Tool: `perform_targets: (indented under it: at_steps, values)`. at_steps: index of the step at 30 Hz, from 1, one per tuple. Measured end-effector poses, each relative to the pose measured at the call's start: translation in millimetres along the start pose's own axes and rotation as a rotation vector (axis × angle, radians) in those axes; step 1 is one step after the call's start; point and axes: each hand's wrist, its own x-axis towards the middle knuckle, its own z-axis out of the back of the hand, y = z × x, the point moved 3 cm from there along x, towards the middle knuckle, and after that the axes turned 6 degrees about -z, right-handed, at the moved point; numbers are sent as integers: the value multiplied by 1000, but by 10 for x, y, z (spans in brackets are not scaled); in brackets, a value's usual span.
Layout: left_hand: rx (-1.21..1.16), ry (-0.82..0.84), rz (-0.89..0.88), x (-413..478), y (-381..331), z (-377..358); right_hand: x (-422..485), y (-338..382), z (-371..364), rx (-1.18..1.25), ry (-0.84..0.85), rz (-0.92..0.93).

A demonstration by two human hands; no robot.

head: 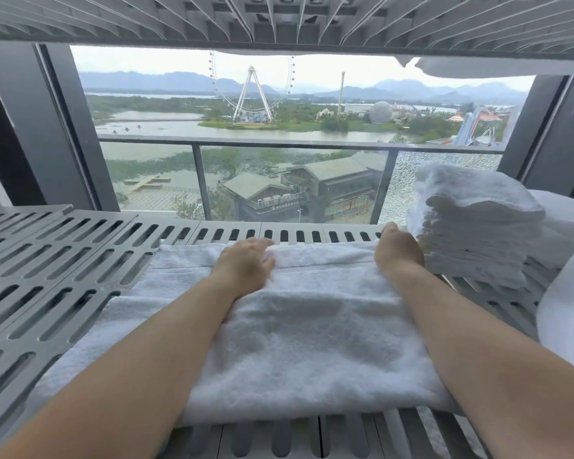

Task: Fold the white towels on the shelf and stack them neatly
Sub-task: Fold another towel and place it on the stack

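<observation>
A white towel (305, 342) lies spread and partly folded on the grey slotted shelf (47, 266). My left hand (246, 263) rests flat on the towel near its far edge, fingers stretched forward. At the towel's far right corner my right hand (398, 250) has its fingers curled down over the edge; the fingertips are hidden. A stack of several folded white towels (471, 233) stands just right of my right hand.
More loose white cloth (567, 309) bulges at the right edge. Another slotted shelf (279, 18) hangs close overhead with a white towel (497, 69) on its right part. Behind the shelf is a window with a glass balcony rail (279, 142).
</observation>
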Motion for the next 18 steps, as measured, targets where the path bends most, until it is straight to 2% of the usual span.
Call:
perform_targets:
  at_steps: [3,6,7,10,12,15,18]
  values:
    - [43,-46,103,74,60,124,-104,7,-19,-59,-77,86]
    - [128,-36,125,174,81,187,-170,111,-12,-151,-186,280]
    - [130,-32,122,211,81,194,-189,157,-30,-124,-185,359]
    - [135,-2,90,294,88,210,-259,244,-109,2,-46,503]
    - [160,-13,69,342,95,240,-275,245,-135,3,-22,548]
    - [263,-101,37,406,126,307,-277,227,-153,15,-73,569]
    - [353,-199,-9,424,173,315,-267,213,-186,4,-65,511]
